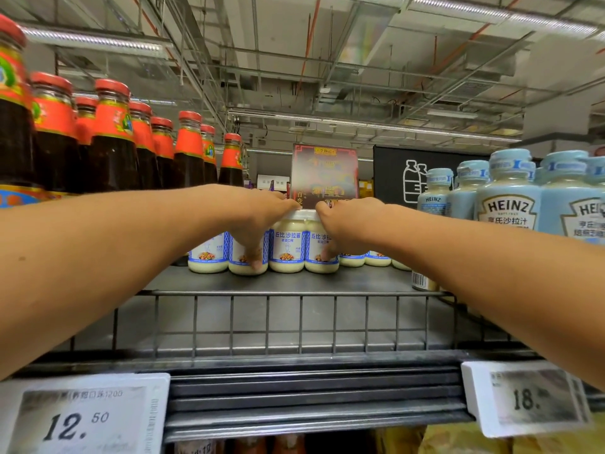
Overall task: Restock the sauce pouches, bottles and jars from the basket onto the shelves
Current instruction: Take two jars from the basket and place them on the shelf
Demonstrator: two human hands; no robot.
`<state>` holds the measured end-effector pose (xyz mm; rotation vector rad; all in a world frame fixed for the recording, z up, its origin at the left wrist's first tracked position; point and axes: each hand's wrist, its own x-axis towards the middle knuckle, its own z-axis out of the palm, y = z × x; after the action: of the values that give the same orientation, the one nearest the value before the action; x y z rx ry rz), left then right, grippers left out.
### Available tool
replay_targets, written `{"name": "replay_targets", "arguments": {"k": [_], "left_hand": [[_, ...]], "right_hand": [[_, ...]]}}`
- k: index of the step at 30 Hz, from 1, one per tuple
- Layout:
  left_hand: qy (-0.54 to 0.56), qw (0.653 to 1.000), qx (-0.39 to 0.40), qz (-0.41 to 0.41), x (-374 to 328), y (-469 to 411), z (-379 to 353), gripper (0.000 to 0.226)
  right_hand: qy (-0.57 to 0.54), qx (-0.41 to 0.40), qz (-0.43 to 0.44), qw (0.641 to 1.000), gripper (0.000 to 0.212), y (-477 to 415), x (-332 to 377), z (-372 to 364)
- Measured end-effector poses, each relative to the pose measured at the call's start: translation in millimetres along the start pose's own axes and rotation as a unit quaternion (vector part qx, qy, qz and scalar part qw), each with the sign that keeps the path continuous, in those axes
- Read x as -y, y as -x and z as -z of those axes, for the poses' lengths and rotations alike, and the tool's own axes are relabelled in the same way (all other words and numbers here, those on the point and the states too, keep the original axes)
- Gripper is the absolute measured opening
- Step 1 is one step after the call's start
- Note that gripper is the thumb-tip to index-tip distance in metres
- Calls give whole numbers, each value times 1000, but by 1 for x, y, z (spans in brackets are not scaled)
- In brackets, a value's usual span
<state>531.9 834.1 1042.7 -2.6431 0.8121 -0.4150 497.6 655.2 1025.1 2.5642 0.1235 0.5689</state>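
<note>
Left hand (258, 221) is seen at centre frame, clamped over the second jar (244, 262) in a front row of small white sauce jars. Its thumb is laid down the jar's front, and the fingers are curled over the lid and hidden behind it. Right hand (347, 227) is clamped the same way on the fourth jar (319, 262), thumb on the label, fingers lost over the top. Both forearms are stretched in from the lower corners of the frame.

The first jar (208, 257) is left free at the left end of the row. The third jar (287, 253) is held between the two gripped ones, touching both. More jars (352, 259) of the same kind are lined up further right, partly hidden by the right wrist. All of them are stood upright on the grey shelf (294, 281), behind a wire rail (262, 322) along its front edge.

Dark sauce bottles (114, 142) with red caps are packed in at upper left. Pale blue Heinz bottles (507, 198) are stood at right. A red-bordered sign card (324, 175) is propped behind the jars. Price tags are fixed to the shelf edge: 12.50 tag (82, 417) at lower left, a blurred tag (527, 398) starting 18 at lower right.
</note>
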Motion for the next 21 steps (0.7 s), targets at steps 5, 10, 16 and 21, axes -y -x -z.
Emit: {"name": "replay_targets", "arguments": {"k": [5,10,16,21], "left_hand": [[11,1000,-17,-12,4,-3,-4,131],[24,999,-30,-22,10,-8,-9,131],[38,998,-49,-30,11,-8,-13,127],[30,998,-58,-22,10,-6,-16,127]], "right_hand": [[-6,1,-6,1000,72,1,1,1],[-10,-5,-6,1000,72,1,1,1],[-26,0,-13,1000,71,0,1,-1],[-24,11,-11,1000,74,6,3,4]]}}
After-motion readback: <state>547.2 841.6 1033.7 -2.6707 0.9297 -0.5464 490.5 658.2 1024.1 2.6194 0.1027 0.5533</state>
